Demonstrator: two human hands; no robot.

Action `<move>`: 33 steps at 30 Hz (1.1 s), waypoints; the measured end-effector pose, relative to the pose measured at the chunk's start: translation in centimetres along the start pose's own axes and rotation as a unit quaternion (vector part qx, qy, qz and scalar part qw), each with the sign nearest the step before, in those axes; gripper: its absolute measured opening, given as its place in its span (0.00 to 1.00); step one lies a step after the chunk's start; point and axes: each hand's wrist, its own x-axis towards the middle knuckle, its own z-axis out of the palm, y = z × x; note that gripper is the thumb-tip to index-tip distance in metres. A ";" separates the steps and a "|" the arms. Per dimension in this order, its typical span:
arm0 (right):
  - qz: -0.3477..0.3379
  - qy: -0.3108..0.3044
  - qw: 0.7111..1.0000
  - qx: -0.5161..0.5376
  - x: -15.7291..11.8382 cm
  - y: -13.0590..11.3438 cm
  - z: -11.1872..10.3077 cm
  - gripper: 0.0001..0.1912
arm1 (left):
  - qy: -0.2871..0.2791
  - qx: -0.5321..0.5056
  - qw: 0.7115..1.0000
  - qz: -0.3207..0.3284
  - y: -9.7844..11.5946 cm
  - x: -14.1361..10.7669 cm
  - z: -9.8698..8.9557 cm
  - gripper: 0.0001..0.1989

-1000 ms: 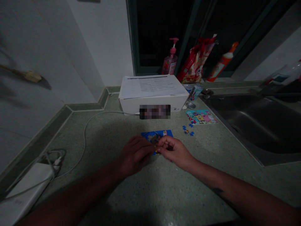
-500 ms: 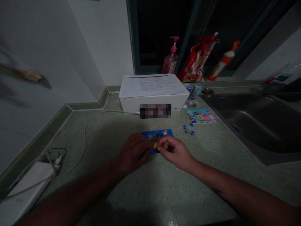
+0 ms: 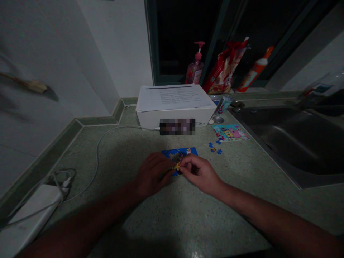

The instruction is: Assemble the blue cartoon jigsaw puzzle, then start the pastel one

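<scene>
My left hand's point(image 3: 153, 176) fingertips are hard to see, so I can't tell if they grip. My right hand point(image 3: 201, 171) pinches a knobby yellow jigsaw piece point(image 3: 177, 167) over the flat blue puzzle point(image 3: 185, 151), which my hands partly hide. Beyond, loose bumpy pieces point(image 3: 214, 149) lie on the speckled counter point(image 3: 134, 143), before a smooth white box point(image 3: 149, 120).

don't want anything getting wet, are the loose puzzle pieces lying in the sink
No, the loose puzzle pieces lie on the counter next to the colourful card, left of the sink in view.
</scene>
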 end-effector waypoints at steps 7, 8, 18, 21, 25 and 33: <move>0.025 -0.015 0.999 0.023 -0.1 -0.2 -0.2 0.03 | -0.024 -0.005 0.999 0.021 -0.1 -0.2 -0.1 0.07; 0.030 -0.017 0.999 0.027 -0.1 -0.2 -0.2 0.03 | -0.023 -0.006 0.999 0.026 -0.1 -0.2 -0.2 0.07; 0.045 -0.035 0.997 0.053 -0.1 -0.4 0.0 0.04 | -0.012 -0.025 1.000 0.009 0.4 0.1 -0.1 0.06; 0.027 -0.033 0.998 0.045 -0.2 -0.5 -0.1 0.03 | -0.014 -0.039 0.999 0.002 0.5 0.0 0.0 0.07; 0.004 -0.030 0.999 0.022 -0.3 -0.6 -0.1 0.03 | -0.015 -0.063 0.998 -0.016 0.7 -0.2 0.3 0.06; -0.028 -0.031 0.998 -0.047 -0.5 -0.6 -0.3 0.02 | -0.011 -0.088 0.996 -0.027 1.0 -0.2 0.2 0.10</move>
